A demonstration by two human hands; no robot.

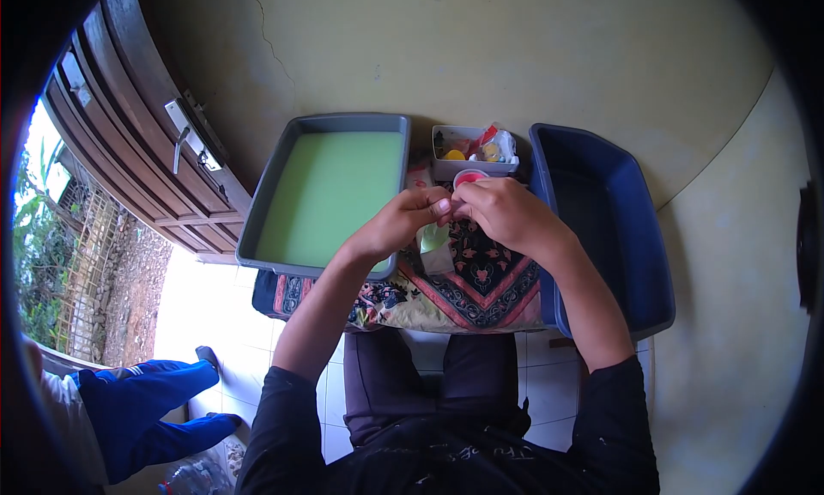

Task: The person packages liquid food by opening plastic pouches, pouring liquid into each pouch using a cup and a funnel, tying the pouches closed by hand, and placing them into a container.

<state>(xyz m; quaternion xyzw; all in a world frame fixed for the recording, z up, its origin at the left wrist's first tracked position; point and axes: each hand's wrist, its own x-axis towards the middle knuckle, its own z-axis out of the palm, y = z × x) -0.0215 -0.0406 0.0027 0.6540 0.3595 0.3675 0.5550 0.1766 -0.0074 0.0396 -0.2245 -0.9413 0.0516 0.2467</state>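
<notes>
Dark shirt cloth (412,471) with pale lettering lies nearest the camera, below both hands. Far to the left of the left hand stands a wooden door (129,121), open to the outdoors; lower on that side, well apart from the hand, is another person's leg in blue trousers (142,422). Closer in, just left of the left hand, a grey tray (343,123) holds pale green liquid (339,194) across most of its width.

The left hand (403,223) has its thumb and fingers pinched, seemingly on the gathered top of a clear bag (436,242). This bag is directly beneath the fingertips, over the patterned cloth (481,276) on the table, and has a greenish look inside. The right hand (506,212) curls inward, its fingertips meeting those of the left; I cannot tell whether they grip the bag too.

Just beyond the right hand is a pink cup (470,177), with a white box (508,165) of small packets behind it. Further right, partly behind the right forearm, sits a dark blue tub (644,229).

Judging by the green look, the bag seems at least partly filled. Its top appears unfinished: both hands are at it, and no knot or band can be made out.
</notes>
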